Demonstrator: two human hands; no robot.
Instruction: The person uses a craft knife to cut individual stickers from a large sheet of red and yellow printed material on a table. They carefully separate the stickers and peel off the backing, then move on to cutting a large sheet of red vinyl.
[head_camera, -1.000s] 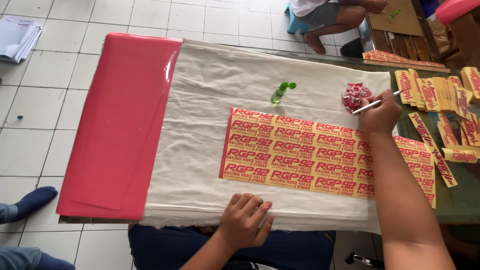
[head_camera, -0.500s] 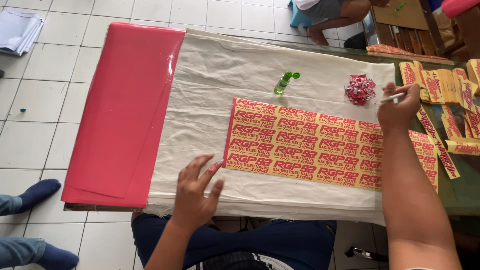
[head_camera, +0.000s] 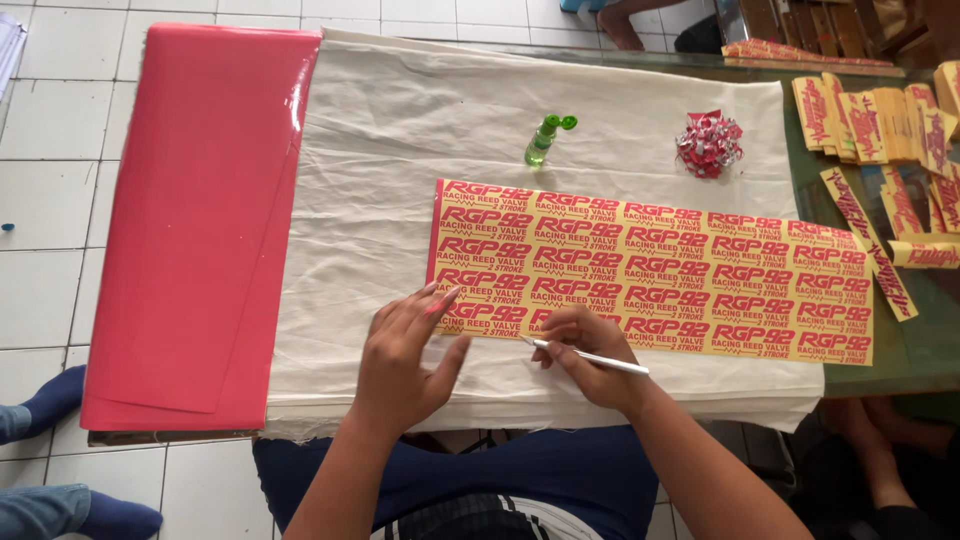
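Your right hand pinches a slim white craft knife, its tip touching the near edge of a yellow sticker sheet printed in red. Your left hand lies just beside it, fingers loosely spread, fingertips pressing the sheet's near left corner. The sheet lies flat on a cream cloth covering the table. Beyond it stand a small green bottle and a crumpled ball of red-and-white scraps. A pink sheet lies to the left; cut sticker strips lie to the right.
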